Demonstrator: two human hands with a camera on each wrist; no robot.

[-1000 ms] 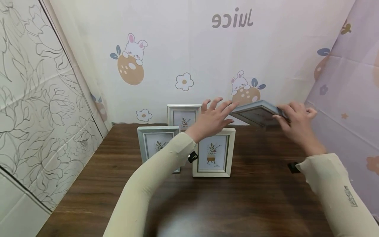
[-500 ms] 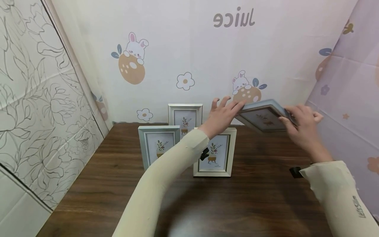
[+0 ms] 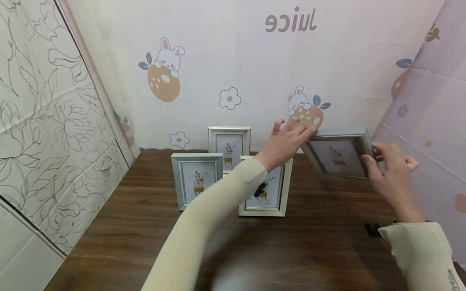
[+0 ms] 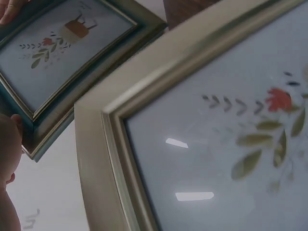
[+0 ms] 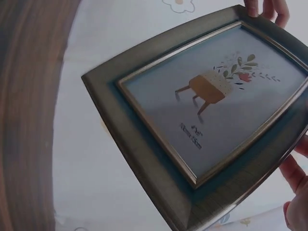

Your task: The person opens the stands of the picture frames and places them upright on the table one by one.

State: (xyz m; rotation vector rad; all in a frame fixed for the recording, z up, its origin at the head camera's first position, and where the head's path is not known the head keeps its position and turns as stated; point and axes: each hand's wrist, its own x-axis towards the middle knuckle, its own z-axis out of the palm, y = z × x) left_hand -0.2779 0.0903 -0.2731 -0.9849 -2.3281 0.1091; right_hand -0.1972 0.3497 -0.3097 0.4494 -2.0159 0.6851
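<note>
Both hands hold a picture frame with a blue-grey edge and a potted-plant print, tilted and raised above the back right of the table. My left hand pinches its upper left corner, other fingers spread out. At the right side my right hand grips the edge, thumb in front. In the right wrist view the held frame's gold inner border shows, left fingertips at its far corner. A cream picture frame stands below my left wrist, partly hidden by the sleeve; it looms large in the left wrist view.
A grey-green picture frame stands left of the cream one, and a silver picture frame stands behind them near the wall. The dark wooden table meets a printed cloth wall at the back.
The held picture frame has moved right and swung more upright, so its print now faces me more. Both hands have moved right with it. The standing frames stay put.
</note>
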